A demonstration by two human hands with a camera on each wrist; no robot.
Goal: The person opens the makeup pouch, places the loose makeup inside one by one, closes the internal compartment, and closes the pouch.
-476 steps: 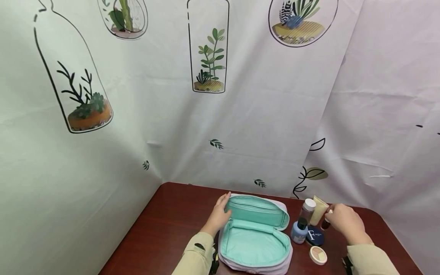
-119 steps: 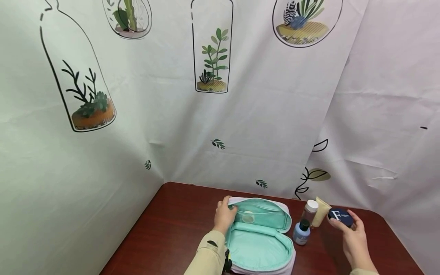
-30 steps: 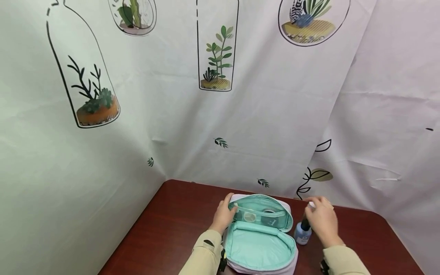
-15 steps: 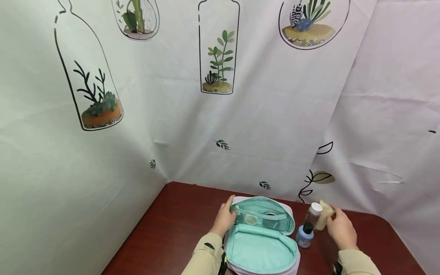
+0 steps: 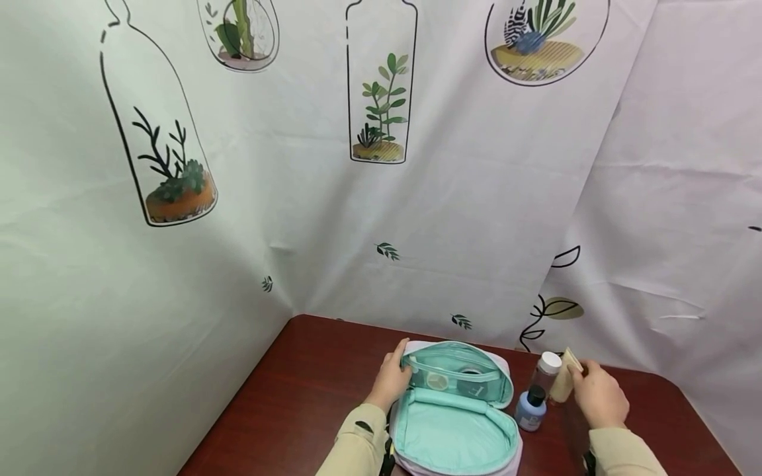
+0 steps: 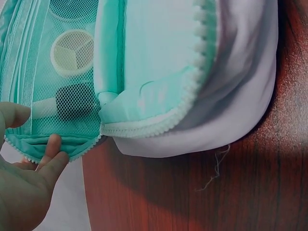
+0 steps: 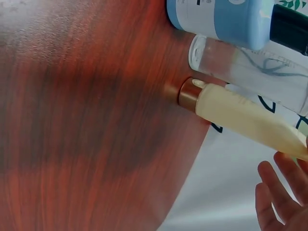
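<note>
An unzipped cosmetic bag (image 5: 457,430) lies with its turquoise lid raised. My left hand (image 5: 389,380) grips the lid's left edge, thumb on the inner side. Behind the lid's mesh pocket (image 6: 72,110) sit a round palette (image 6: 72,52), a small dark-and-white bottle (image 6: 74,102) and a dark compact (image 5: 472,383). My right hand (image 5: 600,395) pinches the flat top end of a cream-coloured squeeze tube (image 7: 245,115), which stands on its brown cap. Left of the tube are a clear bottle (image 5: 544,373) with a white cap and a blue bottle (image 5: 530,411) with a black cap.
The reddish-brown table (image 5: 286,410) meets a printed fabric backdrop (image 5: 333,231) at its far edge. Both bottles stand close by the bag's right side. Loose threads (image 6: 214,173) trail from the bag's lower edge.
The palette, small bottle and compact have gone from the table into the mesh pocket. In the last second my right hand moved from the clear bottle's cap rightward to the tube. My left hand stays put.
</note>
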